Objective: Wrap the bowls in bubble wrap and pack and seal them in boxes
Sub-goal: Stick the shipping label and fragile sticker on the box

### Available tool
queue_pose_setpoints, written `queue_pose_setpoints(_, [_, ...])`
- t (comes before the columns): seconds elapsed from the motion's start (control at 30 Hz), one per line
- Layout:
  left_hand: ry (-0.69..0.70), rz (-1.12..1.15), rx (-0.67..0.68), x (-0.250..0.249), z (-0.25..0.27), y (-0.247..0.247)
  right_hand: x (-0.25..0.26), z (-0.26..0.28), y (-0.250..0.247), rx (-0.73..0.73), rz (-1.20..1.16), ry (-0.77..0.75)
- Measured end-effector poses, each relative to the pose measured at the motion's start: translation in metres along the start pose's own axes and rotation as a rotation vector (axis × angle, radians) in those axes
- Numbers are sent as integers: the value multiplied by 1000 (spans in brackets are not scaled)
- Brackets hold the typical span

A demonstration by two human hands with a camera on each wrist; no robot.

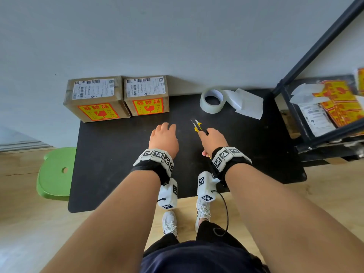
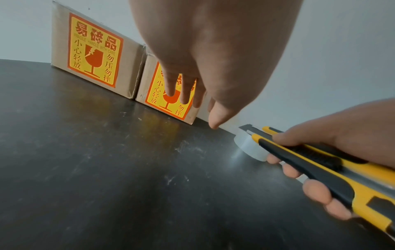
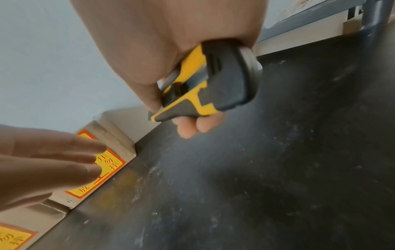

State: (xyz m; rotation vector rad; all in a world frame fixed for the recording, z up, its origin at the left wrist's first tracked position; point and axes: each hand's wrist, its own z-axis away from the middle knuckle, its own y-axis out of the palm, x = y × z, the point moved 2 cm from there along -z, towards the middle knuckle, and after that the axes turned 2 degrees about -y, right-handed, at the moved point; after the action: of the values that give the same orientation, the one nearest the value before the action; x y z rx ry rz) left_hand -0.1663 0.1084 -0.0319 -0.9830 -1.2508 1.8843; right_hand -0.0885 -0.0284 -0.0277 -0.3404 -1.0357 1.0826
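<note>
On the black tabletop, two cardboard boxes stand side by side against the wall, both closed, taped and labelled. No bowl or bubble wrap is in view; the bowls are presumably inside these boxes, though that cannot be confirmed.

Right of the boxes lies a roll of clear tape, with white backing sheets just beyond it. Further right, a black rack holds spare stickers and shipping labels.

The left hand hovers near the right box, fingers straight and loosely spread, holding nothing. The right hand is curled round a yellow-and-black utility knife, blade extended and pointing toward the tape roll.

Judgement: sealing of these two boxes looks finished. The next move calls for retracting the blade and setting the knife down.

Legible writing: each front sticker reads "易碎品", "FRAGILE HANDLE WITH CARE", "小心轻放", "勿压勿摔", with a broken-glass symbol. Top shipping labels carry barcodes; their text is too small to read.
</note>
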Motion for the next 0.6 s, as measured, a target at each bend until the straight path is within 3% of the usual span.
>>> queue_pose_setpoints(0.27, [-13,6,-46,-8,-15,-17,21,-4,-18,-5,-61,-3])
queue_pose_setpoints(0.6, [-28,26,-120,-9,-34,-28,27,-27,-19,67,70,-75])
